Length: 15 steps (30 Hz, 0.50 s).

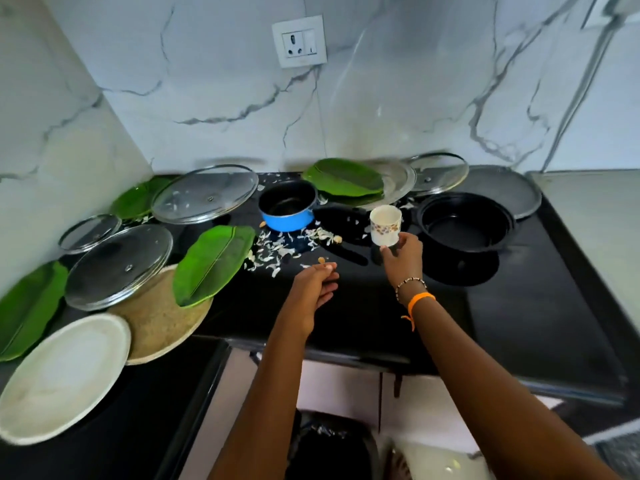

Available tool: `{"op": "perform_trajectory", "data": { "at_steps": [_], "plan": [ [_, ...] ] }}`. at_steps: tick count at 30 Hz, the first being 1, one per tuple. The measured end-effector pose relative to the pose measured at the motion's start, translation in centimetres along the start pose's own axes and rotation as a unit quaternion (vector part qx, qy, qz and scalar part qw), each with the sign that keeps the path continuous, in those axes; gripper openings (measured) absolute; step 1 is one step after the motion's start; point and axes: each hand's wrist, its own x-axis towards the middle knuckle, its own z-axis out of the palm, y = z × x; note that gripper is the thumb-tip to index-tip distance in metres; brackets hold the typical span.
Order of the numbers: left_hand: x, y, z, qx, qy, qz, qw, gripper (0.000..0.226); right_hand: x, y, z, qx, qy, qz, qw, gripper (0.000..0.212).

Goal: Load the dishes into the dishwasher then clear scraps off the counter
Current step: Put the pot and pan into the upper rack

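Right now the right hand (403,254) holds a small white cup (385,225) with little flowers on it, its grip closed around the lower part of the cup with the thumb on the near side. The cup is up off the black tabletop (346,317) and stands almost straight, open end up. The right arm reaches forward from the lower right, with the wrist bent a little upward and two bands on it.

The left hand (317,282) floats to the left of the cup grip, a bit nearer to the person. Its fingers curl and pinch a tiny tan scrap (322,260) at the tips.

To do this step well, I think the cup should stay level (so nothing spills out) while it goes to the dishwasher, which I cannot see. The grip sits low on the cup, so a firm squeeze helps. Just right of the grip is a black pot (465,225), and to its left, a little farther back, is a blue pot (287,211), so the cup should lift clear of both. White scraps (280,249) lie left of the grip, and those can wait
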Motion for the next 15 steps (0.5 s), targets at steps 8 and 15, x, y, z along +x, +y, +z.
{"op": "perform_trajectory", "data": {
  "at_steps": [8, 15],
  "plan": [
    [8.1, 1.7, 3.2, 0.03, -0.016, -0.044, 0.998, 0.021, 6.7, 1.3, 3.0, 0.01, 0.009, -0.022, 1.0, 0.072],
    [10.5, 1.0, 2.6, 0.133, -0.052, 0.005, 0.99, 0.049, 5.0, 1.4, 2.7, 0.035, 0.016, -0.03, 0.999, 0.069]
  ]
}}
